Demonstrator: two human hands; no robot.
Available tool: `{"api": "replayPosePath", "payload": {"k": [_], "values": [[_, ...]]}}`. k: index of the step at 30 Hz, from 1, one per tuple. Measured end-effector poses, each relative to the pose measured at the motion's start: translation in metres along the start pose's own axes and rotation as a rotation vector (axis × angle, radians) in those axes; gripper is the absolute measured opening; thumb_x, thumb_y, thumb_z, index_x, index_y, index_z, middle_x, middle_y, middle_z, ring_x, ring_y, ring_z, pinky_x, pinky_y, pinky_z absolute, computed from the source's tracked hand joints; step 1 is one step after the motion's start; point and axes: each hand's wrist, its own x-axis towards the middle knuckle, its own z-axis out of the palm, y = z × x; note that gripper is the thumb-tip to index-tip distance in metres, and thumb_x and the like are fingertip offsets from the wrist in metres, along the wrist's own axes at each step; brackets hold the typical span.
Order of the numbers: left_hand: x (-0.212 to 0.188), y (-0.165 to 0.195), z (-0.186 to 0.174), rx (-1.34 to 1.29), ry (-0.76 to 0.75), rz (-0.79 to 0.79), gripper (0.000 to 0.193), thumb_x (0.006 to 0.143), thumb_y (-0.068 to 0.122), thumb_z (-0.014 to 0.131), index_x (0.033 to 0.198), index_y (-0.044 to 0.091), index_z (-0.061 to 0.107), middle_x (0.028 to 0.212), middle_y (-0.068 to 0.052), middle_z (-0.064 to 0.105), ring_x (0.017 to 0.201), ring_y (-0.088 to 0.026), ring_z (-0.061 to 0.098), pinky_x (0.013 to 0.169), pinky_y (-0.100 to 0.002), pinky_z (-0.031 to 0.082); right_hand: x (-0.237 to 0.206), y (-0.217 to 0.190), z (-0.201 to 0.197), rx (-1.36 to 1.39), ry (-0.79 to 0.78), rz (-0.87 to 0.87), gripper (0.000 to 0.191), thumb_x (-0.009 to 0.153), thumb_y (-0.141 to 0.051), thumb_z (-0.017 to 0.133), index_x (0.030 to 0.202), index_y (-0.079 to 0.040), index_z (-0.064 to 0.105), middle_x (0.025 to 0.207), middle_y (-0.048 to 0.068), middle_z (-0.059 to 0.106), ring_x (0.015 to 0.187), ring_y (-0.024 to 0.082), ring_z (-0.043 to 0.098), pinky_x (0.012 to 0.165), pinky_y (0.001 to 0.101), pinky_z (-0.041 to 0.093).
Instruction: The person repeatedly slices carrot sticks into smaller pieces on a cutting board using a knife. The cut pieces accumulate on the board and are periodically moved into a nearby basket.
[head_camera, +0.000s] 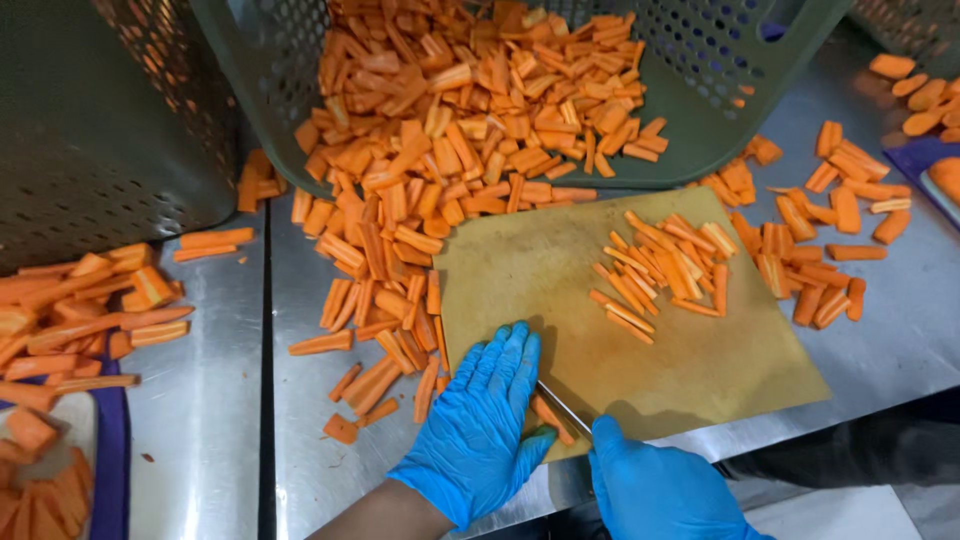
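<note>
Green perforated plastic basket (720, 110), tipped on its side at the top of the steel table (210, 400), spilling cut carrot sticks (470, 110) toward my tan cutting board (690, 370). On the board: a small heap of thin carrot strips (660, 270). My left hand (480, 420), blue-gloved, lies flat with fingers spread over a carrot piece (550, 418) at the board's near edge. My right hand (650, 490), also gloved, is closed round a knife (566, 408), blade beside that piece.
</note>
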Motion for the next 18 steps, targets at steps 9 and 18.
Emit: {"api": "replayPosePath", "payload": {"k": [9, 18], "values": [[-0.008, 0.003, 0.001, 0.059, 0.005, -0.036, 0.098, 0.082, 0.039, 0.072, 0.154, -0.006, 0.024, 0.160, -0.028, 0.027, 0.148, -0.044, 0.025, 0.117, -0.056, 0.018, -0.006, -0.010, 0.023, -0.031, 0.044, 0.042, 0.032, 0.093, -0.039, 0.055, 0.114, -0.014, 0.054, 0.067, 0.011, 0.067, 0.051, 0.030, 0.072, 0.043, 0.0514, 0.055], [-0.018, 0.009, 0.014, 0.097, -0.001, -0.106, 0.094, 0.084, 0.040, 0.068, 0.154, -0.004, 0.024, 0.160, -0.026, 0.026, 0.148, -0.042, 0.024, 0.115, -0.058, 0.016, -0.013, -0.015, 0.021, -0.204, 0.007, 0.108, 0.038, 0.079, -0.026, 0.060, 0.115, -0.020, 0.056, 0.072, 0.009, 0.066, 0.060, 0.031, 0.074, 0.046, 0.0515, 0.057]]}}
